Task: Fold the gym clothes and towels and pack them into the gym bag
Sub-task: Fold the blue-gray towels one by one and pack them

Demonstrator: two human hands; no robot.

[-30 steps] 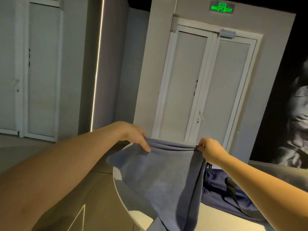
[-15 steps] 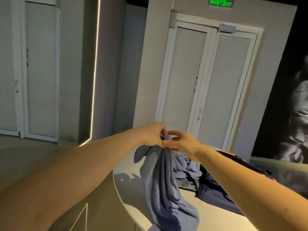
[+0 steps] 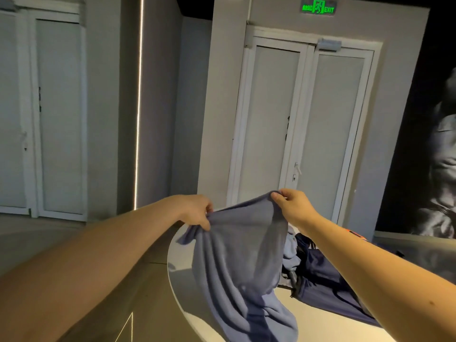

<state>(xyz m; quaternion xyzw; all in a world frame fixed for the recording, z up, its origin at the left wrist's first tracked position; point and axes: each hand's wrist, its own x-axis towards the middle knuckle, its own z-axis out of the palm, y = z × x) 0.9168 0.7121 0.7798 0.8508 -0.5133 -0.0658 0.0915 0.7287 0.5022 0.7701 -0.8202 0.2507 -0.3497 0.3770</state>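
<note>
Both hands hold a blue cloth up in the air over a round white table. The left hand has its fingers curled round one end of the top edge and grips a bunch of fabric. The right hand pinches the other end between thumb and fingers and sits a little higher. The two hands are apart, so the top edge stretches between them with a slight sag.

The cloth hangs down from that edge (whether it is a towel or a top, I cannot tell), and its lower part lies crumpled on the table near the rim. Holding it by two points lets its own weight pull it flat. This is probably the way to find its shape before a first fold.

The gym bag, dark navy, lies on the table just to the right behind the cloth. A pale heap of clothes sits at its near end. I cannot tell whether that heap is inside the bag or on top of it. The bag is close, most likely so that each folded piece can go straight in.

The cloth is not yet folded, so the task looks well short of done.
</note>
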